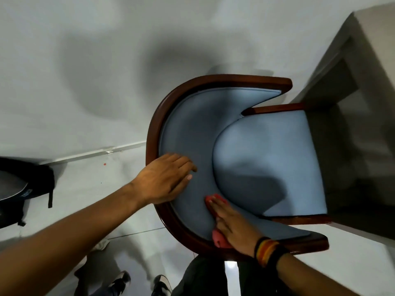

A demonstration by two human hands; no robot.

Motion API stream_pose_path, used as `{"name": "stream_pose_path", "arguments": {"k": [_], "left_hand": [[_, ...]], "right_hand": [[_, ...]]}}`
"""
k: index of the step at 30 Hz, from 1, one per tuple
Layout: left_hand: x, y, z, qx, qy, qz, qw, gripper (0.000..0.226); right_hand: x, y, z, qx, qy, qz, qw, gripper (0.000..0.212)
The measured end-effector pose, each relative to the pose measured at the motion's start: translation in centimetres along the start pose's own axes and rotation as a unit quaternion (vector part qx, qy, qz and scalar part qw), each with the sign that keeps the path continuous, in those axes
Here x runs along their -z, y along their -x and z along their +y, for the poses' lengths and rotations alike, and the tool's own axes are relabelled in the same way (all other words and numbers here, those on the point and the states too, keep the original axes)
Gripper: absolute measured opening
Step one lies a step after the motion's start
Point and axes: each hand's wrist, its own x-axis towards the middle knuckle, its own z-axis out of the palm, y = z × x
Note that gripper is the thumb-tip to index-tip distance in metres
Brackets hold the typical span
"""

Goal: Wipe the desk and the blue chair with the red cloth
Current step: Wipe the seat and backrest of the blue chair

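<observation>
I look straight down on the blue chair [267,159], which fills the centre and right of the frame. Its open front points to the right edge, toward the desk [367,60] in the upper right corner, and its curved padded back bulges to the left; the seat's long axis runs left to right. A dark wooden rim [152,129] wraps around the back and both arms.

My right hand [232,223], low and right of centre, lies flat with fingers stretched out, pressing the red cloth [215,201] against the inside of the blue backrest, just where it meets the seat cushion. The cloth shows at my fingertips and again under the heel of my palm, so it runs lengthwise beneath the hand, slanting from lower right to upper left. Striped bands [267,252] circle that wrist.

My left hand [165,180], left of centre, rests spread and empty over the wooden rim and onto the blue padding.

The floor [85,71] is pale and glossy, with soft shadows. A black bag [23,186] sits at the left edge. My shoes [161,285] show at the bottom.
</observation>
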Motion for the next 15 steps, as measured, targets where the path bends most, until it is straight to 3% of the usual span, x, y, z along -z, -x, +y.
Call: {"name": "stream_pose_path", "arguments": {"k": [3, 6, 8, 10, 12, 14, 15], "left_hand": [[-0.1, -0.5, 0.2, 0.002, -0.057, -0.061, 0.997, 0.052], [-0.2, -0.9, 0.3, 0.01, -0.111, -0.152, 0.982, 0.07], [-0.4, -1.5, 0.7, 0.029, -0.128, -0.208, 0.969, 0.076], [-1.1, -2.5, 2.6, 0.081, -0.088, -0.247, 0.962, 0.079], [-2.0, -4.3, 6.1, 0.201, 0.094, -0.246, 0.943, 0.079], [-2.9, -6.3, 11.3, 0.304, 0.371, -0.208, 0.852, 0.08], [-3.4, -7.5, 14.0, 0.313, 0.485, -0.175, 0.797, 0.08]], "right_hand": [[4.2, 2.8, 5.6, -0.08, 0.07, -0.097, 0.99, 0.056], [8.3, 5.3, 10.1, -0.203, 0.118, -0.114, 0.965, 0.052], [9.6, 6.3, 12.0, -0.267, 0.139, -0.091, 0.949, 0.047], [10.1, 6.6, 12.5, -0.306, 0.032, 0.003, 0.952, 0.04], [10.1, 6.0, 11.9, -0.307, -0.185, 0.14, 0.923, 0.03], [10.2, 4.5, 10.8, -0.267, -0.355, 0.237, 0.864, 0.029], [10.5, 3.7, 10.0, -0.246, -0.413, 0.271, 0.834, 0.03]]}}
